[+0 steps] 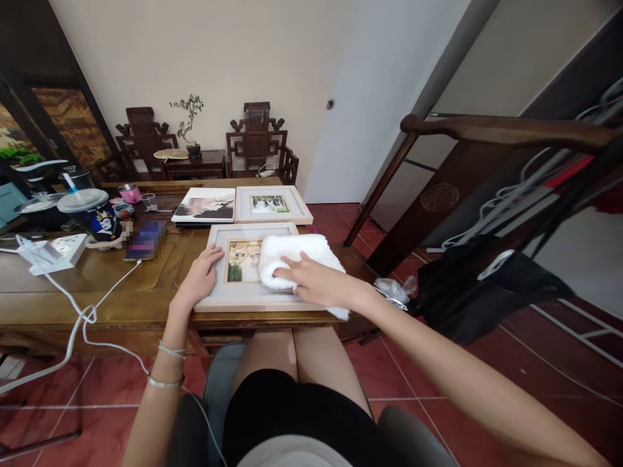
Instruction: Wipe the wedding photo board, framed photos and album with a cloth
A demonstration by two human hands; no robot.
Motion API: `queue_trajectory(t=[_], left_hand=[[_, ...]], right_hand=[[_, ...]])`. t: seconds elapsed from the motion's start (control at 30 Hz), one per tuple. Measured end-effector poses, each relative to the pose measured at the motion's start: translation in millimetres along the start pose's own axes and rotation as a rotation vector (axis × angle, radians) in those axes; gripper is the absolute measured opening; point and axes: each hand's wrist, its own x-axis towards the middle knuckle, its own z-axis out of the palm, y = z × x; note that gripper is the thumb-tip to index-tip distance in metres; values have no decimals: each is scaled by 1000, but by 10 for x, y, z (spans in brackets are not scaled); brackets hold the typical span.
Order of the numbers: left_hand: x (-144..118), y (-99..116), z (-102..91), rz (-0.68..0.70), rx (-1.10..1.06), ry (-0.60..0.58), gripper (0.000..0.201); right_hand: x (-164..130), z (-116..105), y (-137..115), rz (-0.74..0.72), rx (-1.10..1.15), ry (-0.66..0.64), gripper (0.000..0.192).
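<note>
My right hand (316, 283) flat on white towel (296, 256), pressing, not gripping, over near picture frame (243, 299) at table's near edge. Left hand (200, 277) spread, steadying frame's left side. Glass probably underneath; keep pressure light, even.

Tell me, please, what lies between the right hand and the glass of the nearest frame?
A folded white towel: in the head view the right hand presses flat on it, and it covers the right part of the frame. The left hand rests on the frame's left edge.
</note>
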Motion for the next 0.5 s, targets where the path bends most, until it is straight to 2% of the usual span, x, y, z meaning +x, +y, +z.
queue_trajectory(t=[0.1, 0.2, 0.33, 0.5], left_hand=[[-4, 8, 0, -1, -3, 5, 50], [-9, 26, -10, -8, 3, -2, 50], [-11, 47, -23, -18, 4, -12, 50], [-6, 50, -36, -10, 13, -28, 51]], right_hand=[[-203, -64, -199, -49, 66, -76, 50], [-219, -13, -232, -45, 85, -42, 50], [20, 145, 25, -33, 28, 106, 52], [453, 206, 452, 94, -94, 274, 53]])
